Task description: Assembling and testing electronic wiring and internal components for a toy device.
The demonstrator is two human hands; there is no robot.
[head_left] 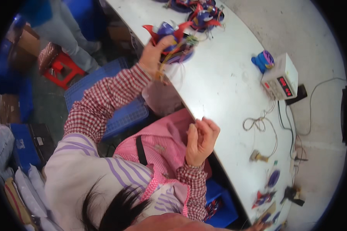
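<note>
My left hand is closed around a purple toy part with red wing-like pieces and loose coloured wires. It is over the left edge of the white table, near the far end, and the toy's lower part is blurred. Fingers half curled and thumb apart, my right hand is just above the table's near edge with nothing visible in it. Similar red and purple toy parts with wires lie on the table beyond my left hand.
On the right, a white power supply box with a red display stands beside a blue and purple round piece. Cables trail across the table. A blue crate and red stool are left. Another person's legs show there.
</note>
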